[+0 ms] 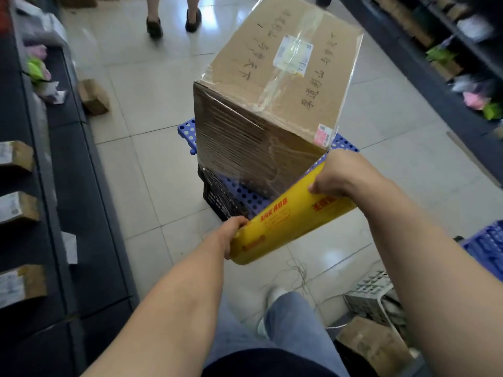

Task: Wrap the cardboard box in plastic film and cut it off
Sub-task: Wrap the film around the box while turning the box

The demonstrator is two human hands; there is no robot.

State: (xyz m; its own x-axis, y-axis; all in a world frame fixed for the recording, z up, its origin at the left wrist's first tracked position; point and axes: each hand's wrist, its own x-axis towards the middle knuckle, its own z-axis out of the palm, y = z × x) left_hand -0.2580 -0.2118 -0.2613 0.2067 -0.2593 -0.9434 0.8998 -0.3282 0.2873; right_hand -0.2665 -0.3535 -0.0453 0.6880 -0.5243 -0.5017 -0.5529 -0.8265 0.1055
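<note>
The left hand (233, 231) and right hand (344, 172) are each gripping one end of the yellow film roll (288, 223), fingers (241, 221) curling round it. Plastic film (245, 151) is stretching from it onto the cardboard box (272, 83), which is sitting on a blue perforated board (187, 131) over a black crate (217, 198). The box is looking stiff and probably heavy. The film is looking thin, clingy and easily torn, so it is best steered by the roll's ends. Handwritten Chinese characters and a white label (293, 54) are showing on the box top, unreadable here, like the roll's red print.

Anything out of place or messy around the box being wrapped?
Loose string lies tangled on the floor below the yellow film roll, near the person's foot; it could snag a step. A small box sits askew on the floor by the left shelf.
</note>
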